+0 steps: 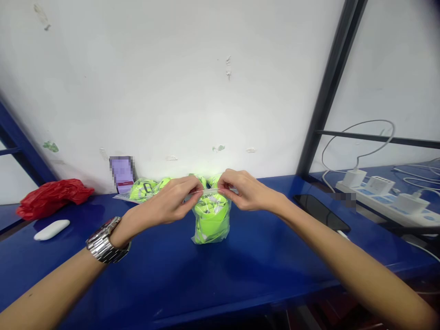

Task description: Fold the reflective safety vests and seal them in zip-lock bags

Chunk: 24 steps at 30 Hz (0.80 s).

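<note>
Head view: you held a clear plastic bag (210, 229) upright on the blue tabletop (165, 279), a little in from its far edge, with neon yellow-green hi-vis fabric (211, 220) packed inside. Your left hand (168, 197) and right hand (244, 190) met above it. The left fingers (194, 185) and right fingers (227, 179) were closed narrow, pinching the bag's top edge and pulling it taut between them. The bag looked light and soft, and its thin film seemed likely to slip and crease, so that top edge or the stuffed body looked like the surest places to take hold. A steel wristwatch (108, 240) sat on your left wrist. Behind your left hand, a second bag of green fabric (142, 190) lay at the far edge against the wall. Toward the tabletop's left end lay a crumpled red plastic bag (51, 199), with a white oblong object (51, 229) nearer you. A black smartphone (321, 213) lay beyond your right forearm, and a white power strip (381, 201) sat farther right, past a dark metal upright (330, 87).
</note>
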Tool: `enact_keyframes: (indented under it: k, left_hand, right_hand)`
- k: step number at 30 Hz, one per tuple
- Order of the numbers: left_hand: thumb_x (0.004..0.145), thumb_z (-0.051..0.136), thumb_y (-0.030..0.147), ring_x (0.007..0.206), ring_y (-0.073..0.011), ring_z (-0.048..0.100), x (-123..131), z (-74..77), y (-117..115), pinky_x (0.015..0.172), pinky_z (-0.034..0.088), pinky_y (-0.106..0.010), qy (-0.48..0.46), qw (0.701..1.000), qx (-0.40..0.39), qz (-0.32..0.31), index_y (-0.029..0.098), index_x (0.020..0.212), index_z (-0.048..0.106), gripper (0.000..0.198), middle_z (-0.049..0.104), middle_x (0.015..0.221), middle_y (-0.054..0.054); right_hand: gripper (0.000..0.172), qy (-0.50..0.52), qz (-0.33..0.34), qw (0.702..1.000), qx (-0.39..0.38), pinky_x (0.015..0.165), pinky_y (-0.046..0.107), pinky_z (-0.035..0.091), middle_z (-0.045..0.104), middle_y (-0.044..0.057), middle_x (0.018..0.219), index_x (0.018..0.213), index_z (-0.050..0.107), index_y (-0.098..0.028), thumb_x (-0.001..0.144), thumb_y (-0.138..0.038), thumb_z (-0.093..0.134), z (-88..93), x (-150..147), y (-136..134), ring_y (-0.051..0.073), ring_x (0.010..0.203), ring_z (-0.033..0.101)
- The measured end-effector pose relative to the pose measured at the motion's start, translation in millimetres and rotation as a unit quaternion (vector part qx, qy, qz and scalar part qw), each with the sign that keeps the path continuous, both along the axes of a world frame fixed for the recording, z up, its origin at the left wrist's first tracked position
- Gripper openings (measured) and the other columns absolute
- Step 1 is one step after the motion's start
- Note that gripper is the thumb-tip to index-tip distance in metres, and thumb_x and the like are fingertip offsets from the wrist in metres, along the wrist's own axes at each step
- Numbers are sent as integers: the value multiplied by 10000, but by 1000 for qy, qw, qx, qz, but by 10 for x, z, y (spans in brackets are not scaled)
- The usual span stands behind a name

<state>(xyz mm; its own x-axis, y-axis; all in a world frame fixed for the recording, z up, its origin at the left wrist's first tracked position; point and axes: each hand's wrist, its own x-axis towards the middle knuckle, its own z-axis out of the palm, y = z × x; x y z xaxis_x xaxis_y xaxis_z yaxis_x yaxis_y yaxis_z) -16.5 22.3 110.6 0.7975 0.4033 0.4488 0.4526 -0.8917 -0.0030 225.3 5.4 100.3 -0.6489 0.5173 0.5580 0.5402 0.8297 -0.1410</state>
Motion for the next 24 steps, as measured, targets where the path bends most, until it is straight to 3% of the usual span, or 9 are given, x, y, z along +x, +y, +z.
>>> enact_keyframes:
  k: [10,18,24]
  left_hand:
    - [928,448,239,665,-127,496,23,23,9,626,390,-266,5,999,-50,1,187,876,531,111,566,768,-6]
    - [919,432,210,632,-121,460,81,28,3,604,365,-266,14,999,-35,-12,183,845,513,113,543,724,5]
    - [920,443,220,660,-124,473,91,43,-22,629,372,-271,25,999,-44,-7,184,860,515,100,550,746,5]
  right_hand:
    - [47,23,29,998,-59,637,258,378,587,26,764,825,546,-164,871,-172,541,6,-55,10,129,685,494]
    - [82,14,19,1000,-4,601,258,340,542,10,701,781,528,-167,842,-115,514,-23,-88,-3,125,636,443]
    - [73,40,32,999,-11,616,261,357,574,25,720,797,561,-158,862,-139,533,-40,-104,17,131,659,476]
